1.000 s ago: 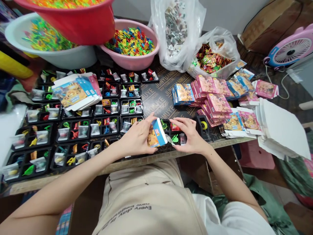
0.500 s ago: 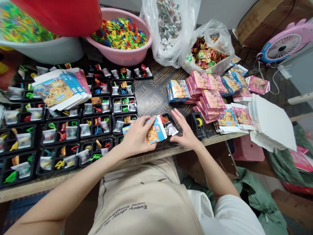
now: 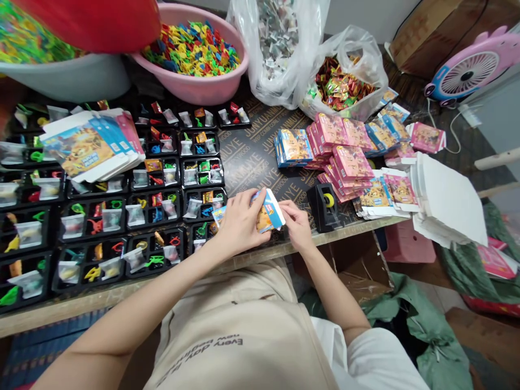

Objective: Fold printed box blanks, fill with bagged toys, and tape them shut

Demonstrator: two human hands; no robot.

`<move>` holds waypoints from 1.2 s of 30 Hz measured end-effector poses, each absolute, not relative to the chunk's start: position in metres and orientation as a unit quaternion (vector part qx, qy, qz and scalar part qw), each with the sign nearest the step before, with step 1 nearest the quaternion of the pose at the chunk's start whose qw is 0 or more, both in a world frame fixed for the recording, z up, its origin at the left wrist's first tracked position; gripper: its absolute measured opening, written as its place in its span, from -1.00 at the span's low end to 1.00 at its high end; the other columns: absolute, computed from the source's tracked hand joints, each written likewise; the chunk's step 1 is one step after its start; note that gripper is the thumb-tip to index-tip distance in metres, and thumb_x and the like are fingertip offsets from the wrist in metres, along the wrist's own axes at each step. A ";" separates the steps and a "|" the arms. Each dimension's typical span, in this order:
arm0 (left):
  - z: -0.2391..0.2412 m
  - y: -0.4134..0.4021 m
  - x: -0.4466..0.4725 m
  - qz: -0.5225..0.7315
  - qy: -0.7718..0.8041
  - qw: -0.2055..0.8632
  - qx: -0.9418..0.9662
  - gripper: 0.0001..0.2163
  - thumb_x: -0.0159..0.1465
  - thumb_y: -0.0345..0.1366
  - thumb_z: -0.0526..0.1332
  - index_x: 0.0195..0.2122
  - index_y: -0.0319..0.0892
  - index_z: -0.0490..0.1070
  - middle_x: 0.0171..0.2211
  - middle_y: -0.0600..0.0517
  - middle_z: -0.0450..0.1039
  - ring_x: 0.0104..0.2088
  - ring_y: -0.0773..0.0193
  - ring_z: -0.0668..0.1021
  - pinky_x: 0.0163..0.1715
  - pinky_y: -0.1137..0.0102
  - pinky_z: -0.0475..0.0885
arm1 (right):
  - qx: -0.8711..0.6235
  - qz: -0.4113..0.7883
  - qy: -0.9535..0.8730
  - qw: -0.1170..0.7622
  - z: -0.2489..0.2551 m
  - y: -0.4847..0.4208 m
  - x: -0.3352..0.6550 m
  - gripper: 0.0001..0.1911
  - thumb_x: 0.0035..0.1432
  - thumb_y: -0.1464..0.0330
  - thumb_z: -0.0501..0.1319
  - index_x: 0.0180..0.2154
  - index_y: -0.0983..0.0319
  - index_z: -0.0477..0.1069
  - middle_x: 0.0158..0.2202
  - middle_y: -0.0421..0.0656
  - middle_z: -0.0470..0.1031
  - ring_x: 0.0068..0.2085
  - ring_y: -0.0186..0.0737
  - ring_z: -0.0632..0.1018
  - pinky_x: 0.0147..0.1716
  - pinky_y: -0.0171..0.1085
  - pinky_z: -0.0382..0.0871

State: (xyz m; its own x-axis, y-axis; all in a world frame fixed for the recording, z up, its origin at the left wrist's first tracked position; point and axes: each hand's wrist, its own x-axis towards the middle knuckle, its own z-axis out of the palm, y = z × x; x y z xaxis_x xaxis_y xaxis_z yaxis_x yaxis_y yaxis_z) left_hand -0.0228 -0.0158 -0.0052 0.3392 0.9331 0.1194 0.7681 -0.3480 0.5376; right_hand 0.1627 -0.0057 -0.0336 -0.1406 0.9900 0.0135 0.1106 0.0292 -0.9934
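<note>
- Your left hand (image 3: 242, 219) is curled over a small cardboard box (image 3: 268, 214), holding it low at the front of the tabletop (image 3: 252, 157); smooth printed faces, blue side, white edge;
- Your right hand (image 3: 298, 225) is bunched narrow, fingertips at the box's right end; whether they pinch a flap, cannot tell;
- Black tape dispenser (image 3: 320, 214), yellow core, just beyond your right hand;
- To your left, rows of glossy black trays (image 3: 203, 186), square-celled, holding clear sachets and coloured plastic pieces; fanned flat cartons (image 3: 81, 146) lie across some of them;
- To your right, stacked pink boxes (image 3: 353, 162), crisp-edged; near them, matte white cardboard (image 3: 447, 200);
- Behind, a round-rimmed pink basin (image 3: 203, 91), smooth plastic; beside it, a crinkled translucent bag (image 3: 255, 70)
</note>
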 end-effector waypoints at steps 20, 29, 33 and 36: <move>-0.053 -0.012 -0.012 0.422 0.337 0.533 0.652 -0.08 0.12 0.10 0.36 0.42 -0.11 0.01 0.42 -0.20 0.00 0.42 -0.09 0.08 0.40 -0.03 -0.10 | -0.514 0.480 -0.518 0.487 -0.019 -0.020 0.146 -0.46 0.13 0.19 0.25 0.16 0.09 0.37 0.25 -0.06 0.37 0.28 -0.03 0.39 0.24 0.00 0.32; -0.051 -0.001 -0.013 0.429 0.240 0.733 0.470 -0.31 0.01 0.05 0.40 0.17 -0.10 0.45 0.15 -0.07 0.47 0.26 -0.16 0.38 0.29 -0.03 0.21 | -0.534 0.462 -0.498 0.504 -0.025 -0.016 0.147 -0.30 0.09 0.06 0.30 0.22 0.13 0.27 0.25 -0.02 0.36 0.23 -0.04 0.42 0.26 -0.01 0.28; -0.048 -0.010 -0.009 0.467 0.365 0.726 0.349 -0.57 0.01 -0.04 0.46 -0.13 -0.14 0.62 -0.18 -0.02 0.64 -0.04 0.03 0.59 0.10 0.14 0.39 | -0.587 0.368 -0.473 0.545 -0.036 -0.017 0.151 -0.19 -0.01 0.14 0.41 0.25 0.16 0.24 0.28 -0.01 0.32 0.27 -0.03 0.37 0.30 0.00 0.20; -0.034 -0.022 -0.003 0.508 0.428 0.707 0.243 -0.63 -0.01 -0.02 0.46 -0.29 -0.19 0.64 -0.30 -0.02 0.64 -0.24 0.16 0.61 -0.12 0.30 0.46 | -0.590 0.364 -0.452 0.561 -0.037 -0.028 0.143 -0.12 -0.04 0.18 0.45 0.27 0.16 0.20 0.31 0.00 0.27 0.27 -0.04 0.36 0.31 -0.02 0.18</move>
State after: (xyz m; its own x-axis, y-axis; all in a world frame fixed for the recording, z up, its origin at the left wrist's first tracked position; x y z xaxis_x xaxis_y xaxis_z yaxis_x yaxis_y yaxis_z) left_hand -0.0032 -0.0225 -0.0338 0.1170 0.9264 -0.3578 -0.5100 0.3652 0.7788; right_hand 0.1434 -0.0278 -0.0375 0.3273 0.9417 0.0776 0.1251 0.0382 -0.9914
